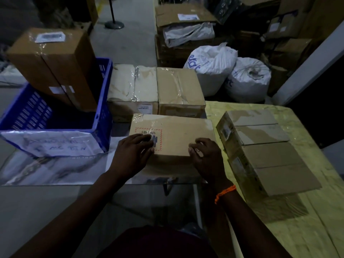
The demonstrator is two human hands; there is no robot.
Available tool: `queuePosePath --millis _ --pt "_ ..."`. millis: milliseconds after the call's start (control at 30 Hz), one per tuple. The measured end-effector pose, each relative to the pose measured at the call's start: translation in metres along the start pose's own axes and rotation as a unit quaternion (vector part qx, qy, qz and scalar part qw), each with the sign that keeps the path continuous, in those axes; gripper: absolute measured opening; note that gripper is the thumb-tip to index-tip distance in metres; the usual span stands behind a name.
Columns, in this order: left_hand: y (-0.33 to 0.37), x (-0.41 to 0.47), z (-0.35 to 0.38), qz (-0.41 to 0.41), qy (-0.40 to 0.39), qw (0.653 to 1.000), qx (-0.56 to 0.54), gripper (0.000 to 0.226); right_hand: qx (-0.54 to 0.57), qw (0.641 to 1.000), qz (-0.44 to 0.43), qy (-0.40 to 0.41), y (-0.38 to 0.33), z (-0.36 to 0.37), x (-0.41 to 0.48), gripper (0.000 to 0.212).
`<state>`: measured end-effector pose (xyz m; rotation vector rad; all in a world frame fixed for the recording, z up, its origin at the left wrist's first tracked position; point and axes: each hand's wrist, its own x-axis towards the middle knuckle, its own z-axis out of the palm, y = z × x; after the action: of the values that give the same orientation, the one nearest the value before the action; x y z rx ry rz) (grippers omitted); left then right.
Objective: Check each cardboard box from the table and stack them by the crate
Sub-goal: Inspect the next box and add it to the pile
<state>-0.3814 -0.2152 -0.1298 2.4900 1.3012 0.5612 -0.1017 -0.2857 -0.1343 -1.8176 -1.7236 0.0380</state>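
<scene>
Both grips clasp box (pixel 173 138) near corners: left hand (pixel 130 155), right hand (pixel 206 157).

Parcel warehouse / sorting room. Taped cartons (pixel 178 90) with shipping labels packed just beyond the hands, more cartons (pixel 186 17) piled far behind. Two tied white sacks (pixel 230 71) on the concrete floor, up right. Blue crate (pixel 61 108) with handwritten sign, left of the hands.
</scene>
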Motion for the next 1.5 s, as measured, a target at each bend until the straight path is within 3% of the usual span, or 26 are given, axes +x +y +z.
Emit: queuePosePath --millis 167,267,333,400,467,533,633,733,800,867,1000,1067,1133,1267,1367,1500 --pt "0.012 0.025 -0.011 -0.044 0.032 0.998 0.013 0.047 -0.026 0.996 0.079 -0.028 0.009 -0.007 0.028 0.049" --pt "0.006 0.04 -0.006 -0.103 -0.003 0.995 0.002 0.064 0.064 0.969 0.214 -0.105 0.028 -0.003 0.047 0.085" --pt "0.005 0.051 -0.006 -0.169 -0.026 0.984 -0.055 0.077 0.139 0.945 0.274 -0.112 0.046 0.001 0.058 0.093" --pt "0.007 0.058 -0.009 -0.205 -0.018 0.97 -0.129 0.08 0.216 0.918 0.31 -0.124 0.045 -0.004 0.066 0.074" --pt "0.009 0.062 -0.013 -0.207 0.004 0.958 -0.198 0.063 0.261 0.898 0.325 -0.14 0.034 -0.014 0.07 0.029" --pt "0.006 0.064 -0.015 -0.212 0.035 0.945 -0.246 0.045 0.269 0.893 0.336 -0.131 0.03 -0.016 0.07 0.012" --pt "0.003 0.062 -0.016 -0.233 0.053 0.928 -0.285 0.044 0.29 0.891 0.335 -0.102 0.025 -0.014 0.065 0.016" --pt "-0.004 0.058 -0.015 -0.247 0.073 0.914 -0.314 0.084 0.297 0.889 0.34 -0.071 0.024 -0.012 0.064 0.015" --pt "-0.005 0.057 -0.018 -0.266 0.094 0.907 -0.313 0.095 0.311 0.886 0.342 -0.042 0.024 -0.01 0.066 0.036" --pt "0.0 0.057 -0.023 -0.28 0.125 0.893 -0.33 0.083 0.324 0.877 0.355 -0.017 0.021 -0.014 0.066 0.047" --pt "0.003 0.046 -0.016 -0.329 0.176 0.833 -0.409 0.036 0.352 0.867 0.353 0.013 0.022 -0.021 0.059 0.03" --pt "0.002 0.039 -0.009 -0.345 0.175 0.813 -0.436 0.024 0.36 0.857 0.368 0.038 0.024 -0.017 0.049 0.047" --pt "0.005 0.031 -0.003 -0.351 0.168 0.809 -0.441 0.028 0.359 0.852 0.379 0.045 0.027 -0.01 0.037 0.06" --pt "0.008 0.018 0.013 -0.368 0.161 0.798 -0.449 0.03 0.352 0.858 0.37 0.053 0.028 -0.005 0.014 0.036" --pt "0.013 0.002 0.024 -0.379 0.114 0.794 -0.462 0.029 0.34 0.861 0.375 0.054 0.03 -0.002 -0.005 0.053" --pt "0.018 -0.025 0.041 -0.359 0.09 0.818 -0.44 0.057 0.296 0.884 0.361 0.009 0.037 0.004 -0.028 0.046"
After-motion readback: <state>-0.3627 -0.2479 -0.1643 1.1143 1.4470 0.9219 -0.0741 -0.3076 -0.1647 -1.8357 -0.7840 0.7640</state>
